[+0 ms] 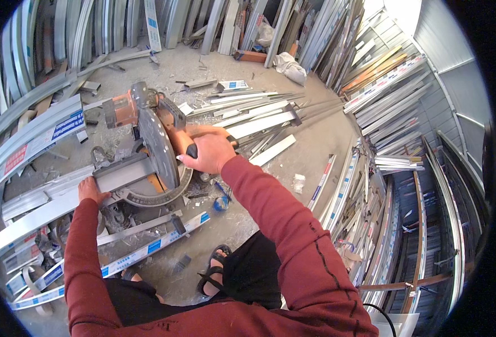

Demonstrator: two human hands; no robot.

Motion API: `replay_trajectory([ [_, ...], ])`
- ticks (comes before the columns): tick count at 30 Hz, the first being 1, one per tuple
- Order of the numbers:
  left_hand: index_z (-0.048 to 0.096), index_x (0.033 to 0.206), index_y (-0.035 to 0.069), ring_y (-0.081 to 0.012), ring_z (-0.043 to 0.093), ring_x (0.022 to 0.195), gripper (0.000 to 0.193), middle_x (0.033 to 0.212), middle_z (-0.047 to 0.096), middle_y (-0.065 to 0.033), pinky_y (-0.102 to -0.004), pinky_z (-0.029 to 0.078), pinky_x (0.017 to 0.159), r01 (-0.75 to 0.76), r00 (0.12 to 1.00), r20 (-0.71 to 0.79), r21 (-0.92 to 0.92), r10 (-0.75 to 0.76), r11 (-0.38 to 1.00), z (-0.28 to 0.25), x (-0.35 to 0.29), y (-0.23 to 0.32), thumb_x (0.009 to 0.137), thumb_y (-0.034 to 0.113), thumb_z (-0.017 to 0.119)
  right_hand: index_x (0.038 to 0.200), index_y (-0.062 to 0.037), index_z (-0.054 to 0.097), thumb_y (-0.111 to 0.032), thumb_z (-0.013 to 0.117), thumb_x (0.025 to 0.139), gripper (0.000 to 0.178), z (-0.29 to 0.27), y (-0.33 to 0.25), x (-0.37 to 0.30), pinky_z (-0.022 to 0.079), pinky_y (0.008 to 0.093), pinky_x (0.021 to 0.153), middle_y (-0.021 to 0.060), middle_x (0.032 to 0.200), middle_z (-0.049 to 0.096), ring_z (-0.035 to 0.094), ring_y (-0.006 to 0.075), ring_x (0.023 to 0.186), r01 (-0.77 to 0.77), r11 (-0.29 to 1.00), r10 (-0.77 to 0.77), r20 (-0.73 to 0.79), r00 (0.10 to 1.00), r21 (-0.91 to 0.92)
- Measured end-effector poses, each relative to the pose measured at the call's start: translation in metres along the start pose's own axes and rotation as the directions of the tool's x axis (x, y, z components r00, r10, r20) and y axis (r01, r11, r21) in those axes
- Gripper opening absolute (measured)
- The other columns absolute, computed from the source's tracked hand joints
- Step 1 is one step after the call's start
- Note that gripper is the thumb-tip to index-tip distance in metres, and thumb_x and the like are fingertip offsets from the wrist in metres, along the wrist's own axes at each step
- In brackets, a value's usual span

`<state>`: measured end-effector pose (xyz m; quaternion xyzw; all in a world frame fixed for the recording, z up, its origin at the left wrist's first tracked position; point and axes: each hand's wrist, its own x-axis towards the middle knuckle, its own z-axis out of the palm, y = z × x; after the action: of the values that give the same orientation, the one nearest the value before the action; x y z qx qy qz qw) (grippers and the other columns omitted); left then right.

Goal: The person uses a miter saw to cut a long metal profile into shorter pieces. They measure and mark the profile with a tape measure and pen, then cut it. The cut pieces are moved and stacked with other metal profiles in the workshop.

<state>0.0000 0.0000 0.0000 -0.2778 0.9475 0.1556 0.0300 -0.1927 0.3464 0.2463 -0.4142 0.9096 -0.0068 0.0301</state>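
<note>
While the right hand (213,153) is wrapped tight around the black grip of an orange miter saw (149,140), its round grey blade guard stands over a ribbed metal base on the concrete floor (248,213). A long, pale aluminium profile (62,199), flat-faced and hollow-looking, runs from the lower left up under the blade, and the left hand (92,190) presses flat on top of it just beside the saw's base, fingers spread rather than curled about it. Both arms wear dull red sleeves. Beyond the saw lies a fan of cut silver strips (259,115), thin and sharp-edged, scattered with shavings and short offcuts. A narrow white channel (147,250) with small blue rectangular labels stretches across the floor below the saw, near a black sandal (213,275). At the left, another broad profile (34,137) carries a blue label and a red one on white protective film. Bundles of long metal sections (388,95), some wrapped in film with blue and red markings, lean against the corrugated grey wall on the right and along the back.
</note>
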Motion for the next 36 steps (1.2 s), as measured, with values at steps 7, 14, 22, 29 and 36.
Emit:
replay_trajectory([
  [7, 0.056, 0.110, 0.002, -0.0337, 0.052, 0.116, 0.080, 0.114, 0.061, -0.0161, -0.0413, 0.039, 0.102, 0.003, 1.000, 0.007, 0.000, -0.003, 1.000, 0.004, 0.001, -0.006, 0.052, 0.043, 0.090, 0.075, -0.0010, 0.066, -0.063, 0.058, 0.080, 0.063, -0.002, -0.007, -0.008, 0.052, 0.0441, 0.070, 0.0185, 0.075, 0.067, 0.066, 0.0344, 0.075, -0.037, 0.999, 0.036, 0.035, 0.999, 0.029],
  [14, 0.056, 0.111, 0.002, -0.0329, 0.053, 0.115, 0.079, 0.114, 0.061, -0.0155, -0.0407, 0.039, 0.103, 0.011, 1.000, 0.000, -0.003, -0.011, 1.000, 0.004, 0.002, -0.002, 0.052, 0.043, 0.090, 0.080, -0.0016, 0.070, -0.063, 0.058, 0.081, 0.062, 0.001, -0.004, -0.010, 0.053, 0.0437, 0.073, 0.0187, 0.077, 0.069, 0.068, 0.0329, 0.077, -0.032, 0.999, 0.032, 0.010, 0.999, 0.004],
  [22, 0.056, 0.110, 0.002, -0.0319, 0.053, 0.115, 0.080, 0.114, 0.062, -0.0156, -0.0402, 0.039, 0.102, 0.016, 1.000, -0.018, 0.023, -0.016, 1.000, 0.006, 0.005, -0.005, 0.051, 0.044, 0.090, 0.080, -0.0013, 0.070, -0.062, 0.058, 0.081, 0.062, -0.001, -0.007, -0.009, 0.053, 0.0436, 0.073, 0.0181, 0.079, 0.069, 0.068, 0.0330, 0.078, -0.035, 0.999, 0.035, 0.034, 0.999, -0.005],
  [29, 0.055, 0.111, 0.002, -0.0319, 0.053, 0.115, 0.081, 0.114, 0.061, -0.0157, -0.0401, 0.039, 0.102, 0.011, 1.000, -0.016, 0.019, -0.011, 1.000, 0.005, 0.005, -0.006, 0.051, 0.045, 0.090, 0.075, -0.0016, 0.067, -0.060, 0.060, 0.080, 0.059, 0.005, -0.007, -0.014, 0.051, 0.0438, 0.073, 0.0178, 0.077, 0.067, 0.066, 0.0339, 0.078, -0.026, 0.999, 0.026, -0.017, 1.000, 0.026],
  [36, 0.055, 0.112, 0.003, -0.0310, 0.053, 0.117, 0.082, 0.115, 0.061, -0.0154, -0.0395, 0.039, 0.103, 0.046, 0.999, 0.010, 0.032, -0.046, 0.998, 0.003, 0.006, -0.004, 0.051, 0.045, 0.091, 0.077, -0.0005, 0.066, -0.059, 0.061, 0.080, 0.059, 0.011, -0.005, -0.015, 0.050, 0.0437, 0.076, 0.0181, 0.080, 0.067, 0.065, 0.0336, 0.081, -0.012, 0.999, 0.014, -0.030, 0.999, 0.036],
])
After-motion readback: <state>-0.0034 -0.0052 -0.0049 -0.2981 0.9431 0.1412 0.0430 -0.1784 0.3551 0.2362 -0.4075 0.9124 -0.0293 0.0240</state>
